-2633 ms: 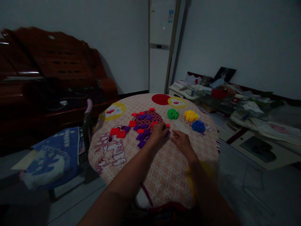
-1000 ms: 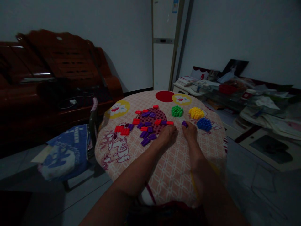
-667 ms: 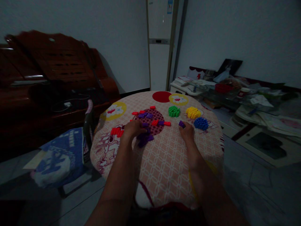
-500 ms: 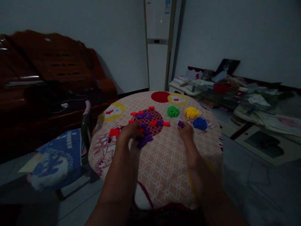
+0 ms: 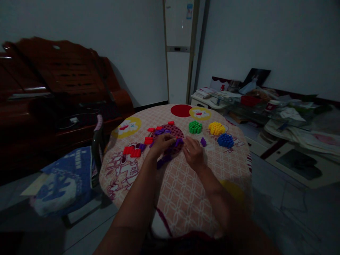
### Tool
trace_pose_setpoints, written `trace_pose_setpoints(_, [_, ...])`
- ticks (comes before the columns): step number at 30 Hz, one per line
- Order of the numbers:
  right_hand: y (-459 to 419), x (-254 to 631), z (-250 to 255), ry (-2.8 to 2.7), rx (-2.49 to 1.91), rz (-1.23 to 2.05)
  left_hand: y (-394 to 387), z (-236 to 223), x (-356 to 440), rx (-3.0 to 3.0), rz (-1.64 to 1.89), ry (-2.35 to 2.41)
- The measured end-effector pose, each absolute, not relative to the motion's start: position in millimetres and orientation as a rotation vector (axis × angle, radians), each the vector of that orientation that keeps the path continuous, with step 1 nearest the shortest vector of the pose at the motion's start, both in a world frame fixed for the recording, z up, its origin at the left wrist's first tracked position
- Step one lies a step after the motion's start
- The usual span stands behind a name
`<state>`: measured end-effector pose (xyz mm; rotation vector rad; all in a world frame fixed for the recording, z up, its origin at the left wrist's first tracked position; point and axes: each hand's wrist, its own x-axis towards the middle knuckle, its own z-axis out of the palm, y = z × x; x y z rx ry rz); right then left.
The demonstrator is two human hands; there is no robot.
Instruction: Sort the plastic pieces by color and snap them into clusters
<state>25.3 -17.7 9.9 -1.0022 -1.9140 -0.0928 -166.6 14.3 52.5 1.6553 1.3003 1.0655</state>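
Note:
My left hand (image 5: pixel 162 144) is over the dark red dotted circle on the tablecloth, its fingers bent together toward a purple plastic piece (image 5: pixel 179 142) with a bit of red beside it. From the other side my right hand (image 5: pixel 194 153) meets it, fingertips pinched close to that purple piece; what either hand grips is too small and dark to make out. Right of my right hand stands a small purple cluster (image 5: pixel 203 142). More purple pieces (image 5: pixel 162 131) lie beyond my left hand, and others (image 5: pixel 164 161) lie below it. Red pieces (image 5: pixel 132 151) sit to its left.
Green (image 5: pixel 195 127), yellow (image 5: pixel 216 128) and blue (image 5: pixel 225 140) clusters stand on the right of the round table (image 5: pixel 183 184). A chair with a blue cover (image 5: pixel 66 180) is at the left, near a wooden sofa (image 5: pixel 66 74). A cluttered glass-topped cabinet (image 5: pixel 239 99) stands at the right.
My right hand has let go of the purple cluster, leaving it on the table, and moved left. My left hand has shifted right, and the two hands are now close together.

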Motion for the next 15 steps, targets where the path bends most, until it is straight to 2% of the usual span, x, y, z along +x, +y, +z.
trace_pose_setpoints(8, [-13.8,27.2,3.1,-1.948,-0.913,-0.131,18.5,30.6,-133.0,1.513,1.019,1.169])
trace_pose_setpoints(15, [-6.5,48.8,3.9,-1.644,-1.092,-0.012,6.6,44.8,-128.5,1.418,1.033,1.052])
